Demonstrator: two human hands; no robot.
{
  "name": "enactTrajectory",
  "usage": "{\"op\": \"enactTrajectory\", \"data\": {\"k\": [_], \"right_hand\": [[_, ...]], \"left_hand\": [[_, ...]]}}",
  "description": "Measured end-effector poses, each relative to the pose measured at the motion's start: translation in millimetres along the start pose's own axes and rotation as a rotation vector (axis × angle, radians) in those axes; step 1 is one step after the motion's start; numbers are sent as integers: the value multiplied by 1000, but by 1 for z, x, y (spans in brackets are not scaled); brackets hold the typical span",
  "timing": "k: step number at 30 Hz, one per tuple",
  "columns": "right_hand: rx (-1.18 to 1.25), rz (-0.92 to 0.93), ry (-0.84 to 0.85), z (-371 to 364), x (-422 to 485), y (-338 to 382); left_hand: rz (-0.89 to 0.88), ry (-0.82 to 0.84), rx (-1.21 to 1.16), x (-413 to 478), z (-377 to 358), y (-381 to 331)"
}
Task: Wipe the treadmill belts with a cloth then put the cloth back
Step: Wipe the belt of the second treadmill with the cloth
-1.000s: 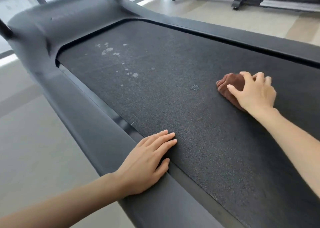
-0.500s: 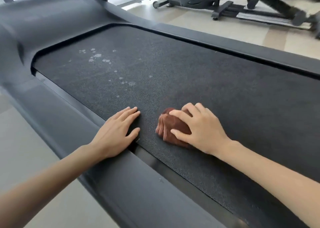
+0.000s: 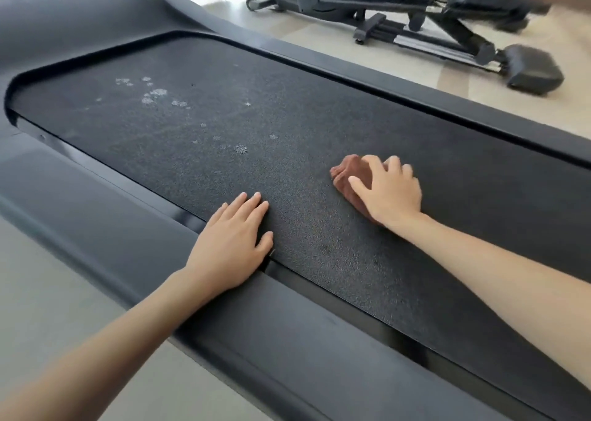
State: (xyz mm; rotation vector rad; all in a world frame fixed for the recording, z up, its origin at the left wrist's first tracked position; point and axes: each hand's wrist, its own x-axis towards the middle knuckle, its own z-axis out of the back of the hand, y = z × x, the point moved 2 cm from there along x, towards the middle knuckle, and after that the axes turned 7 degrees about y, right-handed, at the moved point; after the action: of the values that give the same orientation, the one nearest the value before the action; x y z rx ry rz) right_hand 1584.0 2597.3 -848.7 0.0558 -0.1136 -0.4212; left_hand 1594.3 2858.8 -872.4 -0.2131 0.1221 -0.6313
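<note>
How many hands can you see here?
2. The left hand rests flat at the near edge of the treadmill belt; the right hand holds a brown cloth against it, further right.

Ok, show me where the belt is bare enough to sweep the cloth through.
Bare belt runs between the cloth under the right hand and the far rail, and rightward past that hand. A narrower gap lies between the hands. Crowded: the left hand at the near edge, pale spots beyond it.
</note>
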Motion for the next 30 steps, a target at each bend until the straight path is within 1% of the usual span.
{"op": "enactTrajectory", "data": {"k": [3,5,7,9,11,13,14,16,19,22,24,25,27,28,30], "right_hand": [[22,391,48,8,-61,19],[44,596,110,17,-99,12],[55,721,119,21,-121,-8],[42,775,81,23,-126,-20],[27,821,27,20,-120,-15],[47,812,0,14,-107,3],[68,768,-7,11,-97,15],[86,648,-10,5,-67,40],[60,459,15,-8,1,74],[79,255,75,-16,61,92],[81,175,80,-20,78,99],[65,172,70,-20,79,102],[52,236,69,-15,66,102],[44,313,79,-12,53,98],[25,534,48,-4,15,80]], "left_hand": [[8,12,6,-1,1,-1],[6,15,-3,-1,1,-2],[6,8,-9,-1,2,-2],[8,5,-12,-2,1,-2],[9,7,-10,-2,2,-1],[9,11,-13,-2,3,-2],[11,13,-14,-2,3,-2],[35,9,-24,-3,4,-3],[89,-37,-40,-6,5,-2],[114,-43,-21,-15,5,-5],[112,-30,-20,-21,5,-5],[109,-26,-18,-22,4,-4],[106,-27,-13,-23,4,-1],[113,-36,-15,-23,3,0],[117,-60,-18,-23,3,-1]]}}
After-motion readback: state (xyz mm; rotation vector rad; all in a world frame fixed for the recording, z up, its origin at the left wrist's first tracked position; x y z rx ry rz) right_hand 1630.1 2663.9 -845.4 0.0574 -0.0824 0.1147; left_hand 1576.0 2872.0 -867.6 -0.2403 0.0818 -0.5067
